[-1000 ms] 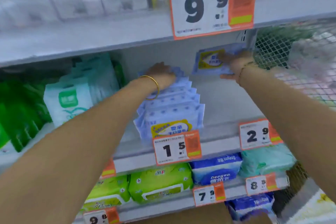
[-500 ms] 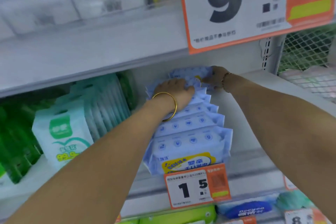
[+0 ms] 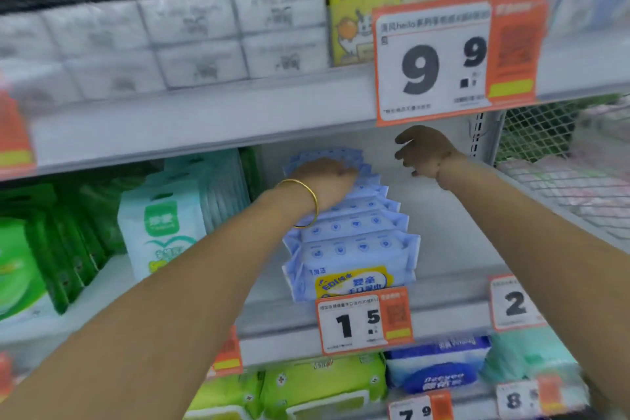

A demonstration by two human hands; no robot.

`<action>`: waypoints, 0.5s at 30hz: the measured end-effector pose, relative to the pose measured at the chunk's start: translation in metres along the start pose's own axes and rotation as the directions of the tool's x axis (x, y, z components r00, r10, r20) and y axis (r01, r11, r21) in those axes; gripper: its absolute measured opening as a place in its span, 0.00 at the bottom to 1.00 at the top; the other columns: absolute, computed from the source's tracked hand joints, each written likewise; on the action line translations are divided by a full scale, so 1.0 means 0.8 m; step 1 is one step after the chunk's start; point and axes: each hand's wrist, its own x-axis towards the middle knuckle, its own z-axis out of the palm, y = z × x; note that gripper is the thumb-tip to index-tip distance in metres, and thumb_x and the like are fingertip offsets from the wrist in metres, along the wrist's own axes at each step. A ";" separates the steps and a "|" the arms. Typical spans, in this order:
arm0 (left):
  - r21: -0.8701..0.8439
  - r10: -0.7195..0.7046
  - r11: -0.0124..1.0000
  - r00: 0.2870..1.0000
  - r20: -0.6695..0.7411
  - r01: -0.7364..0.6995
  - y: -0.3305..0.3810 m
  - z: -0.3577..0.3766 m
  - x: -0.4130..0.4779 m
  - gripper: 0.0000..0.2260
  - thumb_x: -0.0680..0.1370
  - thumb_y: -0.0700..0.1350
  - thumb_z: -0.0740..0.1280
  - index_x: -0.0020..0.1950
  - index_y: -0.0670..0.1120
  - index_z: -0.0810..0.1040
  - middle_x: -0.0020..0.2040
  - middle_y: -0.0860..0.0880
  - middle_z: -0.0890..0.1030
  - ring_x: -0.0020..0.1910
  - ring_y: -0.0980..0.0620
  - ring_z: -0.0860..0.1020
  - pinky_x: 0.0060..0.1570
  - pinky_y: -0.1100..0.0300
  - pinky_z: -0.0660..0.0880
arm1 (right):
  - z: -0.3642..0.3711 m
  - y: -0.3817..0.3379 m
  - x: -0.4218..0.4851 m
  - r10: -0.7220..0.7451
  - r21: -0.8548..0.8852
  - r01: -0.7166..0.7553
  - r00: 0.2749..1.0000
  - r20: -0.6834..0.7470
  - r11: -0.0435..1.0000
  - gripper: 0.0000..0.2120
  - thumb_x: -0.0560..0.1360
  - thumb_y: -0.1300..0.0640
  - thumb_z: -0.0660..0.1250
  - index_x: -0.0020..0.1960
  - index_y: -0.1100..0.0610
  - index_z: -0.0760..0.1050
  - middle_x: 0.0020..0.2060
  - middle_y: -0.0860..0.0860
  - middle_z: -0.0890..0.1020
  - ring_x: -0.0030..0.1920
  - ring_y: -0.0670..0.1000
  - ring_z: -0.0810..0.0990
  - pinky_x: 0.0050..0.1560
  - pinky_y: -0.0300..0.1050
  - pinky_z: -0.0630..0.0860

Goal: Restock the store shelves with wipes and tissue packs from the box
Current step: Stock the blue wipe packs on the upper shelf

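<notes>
The left hand (image 3: 325, 181) lies on the rear of the wipes row (image 3: 354, 242), steadying it. Whether its fingers grip a pack, I cannot tell. The right hand (image 3: 426, 153), at the back pack half a second ago, has lifted off, loose-fingered and empty. That pack now stands in the row on the shelf (image 3: 453, 235) — so another is probably due from the box, unseen here.
</notes>
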 end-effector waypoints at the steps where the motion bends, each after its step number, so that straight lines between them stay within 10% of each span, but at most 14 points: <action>1: -0.029 0.063 0.998 0.998 -0.031 -0.064 -0.002 0.000 -0.024 0.18 0.81 0.51 0.51 0.47 0.42 0.77 0.50 0.38 0.79 0.50 0.43 0.76 0.48 0.55 0.69 | -0.013 -0.004 -0.035 -0.067 -0.001 0.067 0.996 -0.060 0.998 0.15 0.75 0.67 0.61 0.61 0.59 0.73 0.58 0.62 0.78 0.55 0.61 0.78 0.47 0.48 0.78; 5: -0.275 0.235 0.893 0.890 -0.391 -0.356 -0.014 0.028 -0.165 0.30 0.72 0.59 0.53 0.64 0.41 0.76 0.66 0.45 0.75 0.67 0.51 0.70 0.67 0.69 0.58 | -0.031 -0.013 -0.210 -0.272 0.106 0.281 0.958 -0.091 0.954 0.12 0.73 0.70 0.62 0.51 0.55 0.73 0.44 0.61 0.81 0.33 0.47 0.78 0.28 0.29 0.66; 9: -0.319 0.103 0.853 0.732 -0.673 -0.413 -0.046 0.101 -0.307 0.15 0.74 0.44 0.59 0.56 0.43 0.78 0.59 0.54 0.75 0.61 0.60 0.70 0.63 0.69 0.63 | 0.022 0.011 -0.364 -0.305 0.246 0.264 0.941 0.145 0.933 0.10 0.74 0.67 0.65 0.48 0.53 0.77 0.36 0.55 0.79 0.28 0.47 0.77 0.26 0.28 0.68; 15: -0.423 -0.132 0.906 0.950 -0.283 0.000 -0.140 0.275 -0.392 0.12 0.72 0.39 0.59 0.48 0.46 0.80 0.47 0.53 0.78 0.52 0.50 0.75 0.53 0.58 0.71 | 0.176 0.145 -0.442 0.020 -0.074 0.028 0.813 0.582 0.997 0.10 0.77 0.60 0.62 0.58 0.55 0.75 0.49 0.50 0.77 0.37 0.50 0.80 0.24 0.28 0.70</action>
